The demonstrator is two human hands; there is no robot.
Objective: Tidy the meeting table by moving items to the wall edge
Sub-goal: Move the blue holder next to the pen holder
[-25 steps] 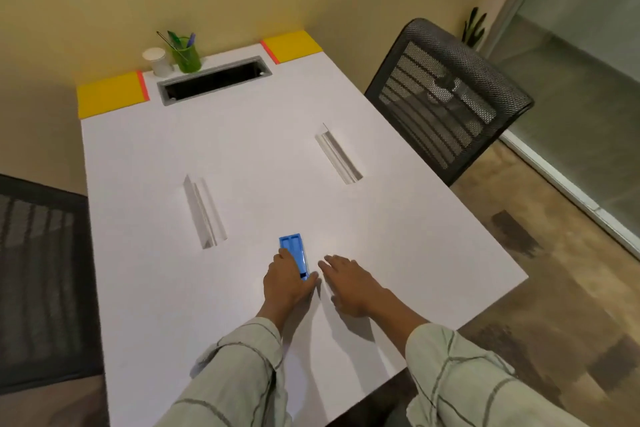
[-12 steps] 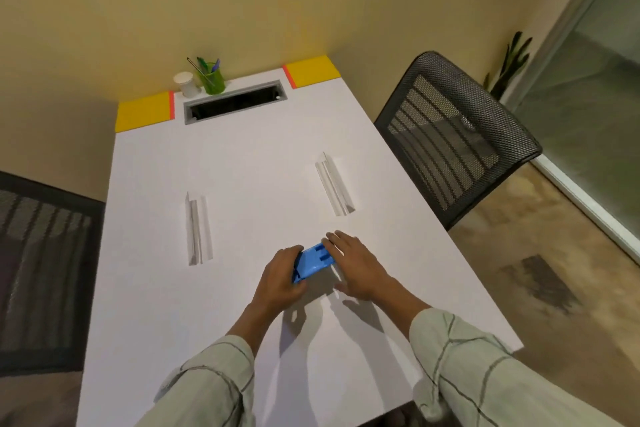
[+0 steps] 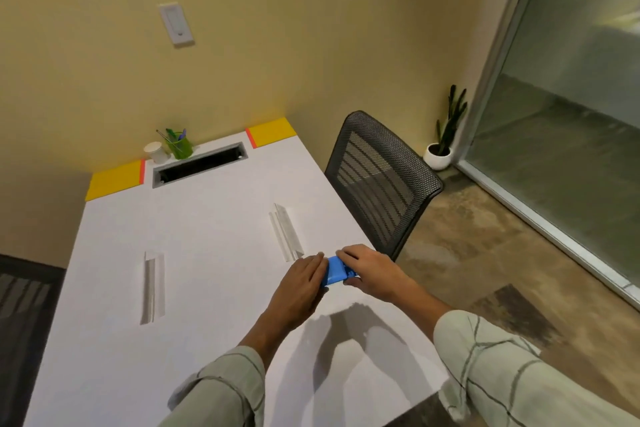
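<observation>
Head view, inspected near to far: your left hand [image 3: 300, 288] and right hand [image 3: 372, 273] both grip the small blue object [image 3: 334, 274], one at each end, holding it lifted above the white table [image 3: 214, 236] near its right edge, with your shadow falling on the surface below. You are, by my judgement, in the pick-up step for this item, and it has yet to travel. The next move calls for carrying it the length of the table to the wall edge and setting it down clear of the cable opening [image 3: 201, 165].

Two clear acrylic holders remain mid-table, one on the left [image 3: 152, 282] and one on the right [image 3: 285, 230], just beyond your hands; both look outstanding. At the far edge a green pen cup [image 3: 180, 146] and a white cup [image 3: 156, 151] stand side by side against the wall, between the yellow strips [image 3: 114, 179].

A mesh chair [image 3: 381, 180] sits at the right side, a potted plant [image 3: 441, 146] in the corner, a glass partition [image 3: 568, 87] beyond, a wall switch [image 3: 176, 23] above
</observation>
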